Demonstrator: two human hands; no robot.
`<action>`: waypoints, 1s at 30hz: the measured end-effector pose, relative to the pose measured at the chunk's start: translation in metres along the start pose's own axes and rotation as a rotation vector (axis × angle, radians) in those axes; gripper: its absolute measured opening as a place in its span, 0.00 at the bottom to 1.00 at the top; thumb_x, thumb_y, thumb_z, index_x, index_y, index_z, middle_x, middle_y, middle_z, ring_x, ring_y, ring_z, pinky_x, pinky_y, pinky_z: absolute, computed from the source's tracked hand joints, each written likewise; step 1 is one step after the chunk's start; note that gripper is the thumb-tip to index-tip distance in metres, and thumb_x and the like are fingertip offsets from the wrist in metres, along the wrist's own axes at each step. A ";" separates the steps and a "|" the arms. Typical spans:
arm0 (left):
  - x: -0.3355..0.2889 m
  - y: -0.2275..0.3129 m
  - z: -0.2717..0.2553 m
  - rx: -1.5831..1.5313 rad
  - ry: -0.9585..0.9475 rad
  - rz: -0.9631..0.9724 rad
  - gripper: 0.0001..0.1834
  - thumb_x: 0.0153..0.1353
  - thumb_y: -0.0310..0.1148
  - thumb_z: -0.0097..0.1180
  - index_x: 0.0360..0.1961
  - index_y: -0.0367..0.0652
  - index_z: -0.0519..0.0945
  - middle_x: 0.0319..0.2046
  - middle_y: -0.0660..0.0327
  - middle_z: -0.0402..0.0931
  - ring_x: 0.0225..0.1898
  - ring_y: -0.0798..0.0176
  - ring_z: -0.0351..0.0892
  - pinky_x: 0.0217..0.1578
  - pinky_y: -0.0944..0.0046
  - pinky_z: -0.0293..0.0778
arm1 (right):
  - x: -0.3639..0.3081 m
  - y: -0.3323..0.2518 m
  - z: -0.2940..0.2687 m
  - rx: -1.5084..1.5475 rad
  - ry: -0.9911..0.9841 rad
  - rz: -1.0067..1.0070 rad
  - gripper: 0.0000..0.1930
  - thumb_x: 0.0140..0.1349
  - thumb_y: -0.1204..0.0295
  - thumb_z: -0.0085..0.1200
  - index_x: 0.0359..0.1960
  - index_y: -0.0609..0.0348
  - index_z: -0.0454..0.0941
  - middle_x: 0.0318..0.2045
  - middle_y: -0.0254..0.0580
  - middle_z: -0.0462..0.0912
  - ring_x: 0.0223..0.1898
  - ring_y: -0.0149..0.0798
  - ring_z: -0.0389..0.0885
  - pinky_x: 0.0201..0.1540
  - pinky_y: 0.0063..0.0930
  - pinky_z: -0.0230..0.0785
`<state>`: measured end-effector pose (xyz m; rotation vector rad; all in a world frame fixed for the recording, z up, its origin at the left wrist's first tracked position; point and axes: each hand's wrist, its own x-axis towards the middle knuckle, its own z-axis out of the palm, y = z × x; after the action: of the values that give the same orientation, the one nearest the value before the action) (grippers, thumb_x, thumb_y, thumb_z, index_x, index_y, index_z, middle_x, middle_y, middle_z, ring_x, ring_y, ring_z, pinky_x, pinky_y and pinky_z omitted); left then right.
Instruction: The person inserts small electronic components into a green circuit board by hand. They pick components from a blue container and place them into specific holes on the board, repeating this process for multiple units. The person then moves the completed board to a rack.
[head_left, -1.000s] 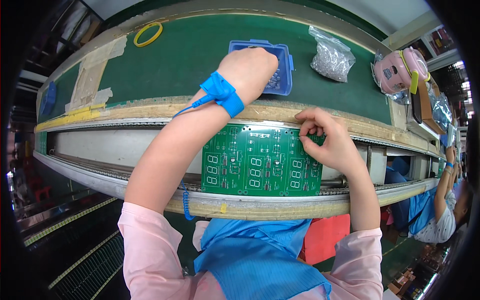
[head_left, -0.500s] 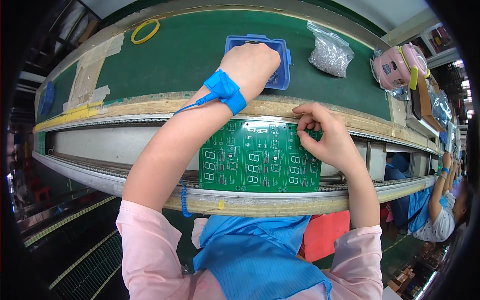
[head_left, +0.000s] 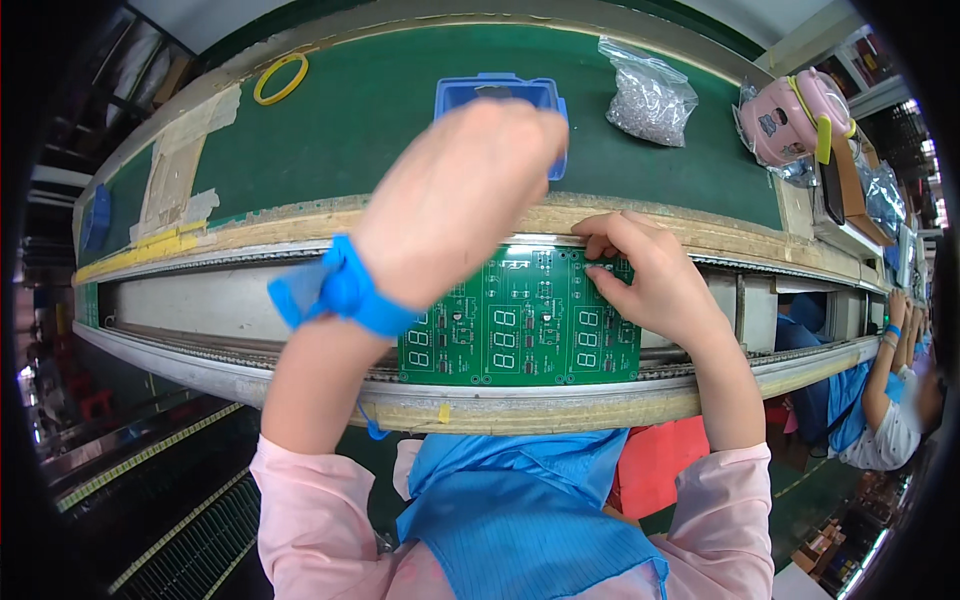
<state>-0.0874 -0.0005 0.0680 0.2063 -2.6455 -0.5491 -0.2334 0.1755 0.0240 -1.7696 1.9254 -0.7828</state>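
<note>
Rails [head_left: 190,361] carry the circuit board [head_left: 545,345]; left hand [head_left: 475,170] beyond it, right hand [head_left: 648,272] over its corner; grips unclear.

Upper left of the frame, a round yellow ring [head_left: 272,100] lies on the green desk [head_left: 330,130]; upper centre, a rectangular blue plastic bin [head_left: 460,96]; right of it, a clear plastic bag [head_left: 650,105]; centre, below, a rectangular green circuit board [head_left: 525,325].
</note>
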 end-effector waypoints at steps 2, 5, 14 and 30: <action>-0.016 0.015 0.008 -0.108 -0.001 0.006 0.06 0.55 0.22 0.55 0.35 0.34 0.78 0.33 0.50 0.77 0.38 0.46 0.78 0.40 0.55 0.74 | 0.000 -0.002 -0.002 0.044 -0.014 0.033 0.22 0.47 0.82 0.62 0.47 0.62 0.76 0.34 0.42 0.81 0.38 0.39 0.81 0.43 0.29 0.74; -0.035 0.026 0.023 -0.241 0.064 -0.021 0.08 0.54 0.18 0.56 0.37 0.34 0.79 0.34 0.53 0.76 0.38 0.48 0.78 0.39 0.56 0.74 | 0.005 -0.002 -0.015 0.225 -0.046 0.000 0.21 0.47 0.81 0.62 0.46 0.63 0.76 0.34 0.46 0.82 0.38 0.42 0.82 0.41 0.34 0.74; -0.045 0.026 0.050 -0.532 -0.057 -0.241 0.10 0.56 0.19 0.57 0.39 0.36 0.83 0.35 0.53 0.81 0.37 0.55 0.82 0.40 0.62 0.76 | 0.112 -0.026 -0.026 -0.232 0.098 -0.180 0.12 0.51 0.79 0.54 0.38 0.64 0.82 0.34 0.54 0.83 0.40 0.53 0.83 0.41 0.38 0.77; -0.052 0.024 0.061 -0.669 -0.038 -0.470 0.07 0.54 0.19 0.61 0.36 0.32 0.83 0.33 0.56 0.84 0.34 0.66 0.83 0.39 0.68 0.77 | 0.149 -0.041 0.021 -0.403 -0.141 0.045 0.11 0.52 0.75 0.60 0.39 0.56 0.86 0.42 0.46 0.85 0.45 0.44 0.85 0.41 0.36 0.79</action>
<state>-0.0691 0.0541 0.0079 0.6091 -2.2807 -1.5511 -0.2052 0.0240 0.0463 -1.9354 2.1260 -0.2535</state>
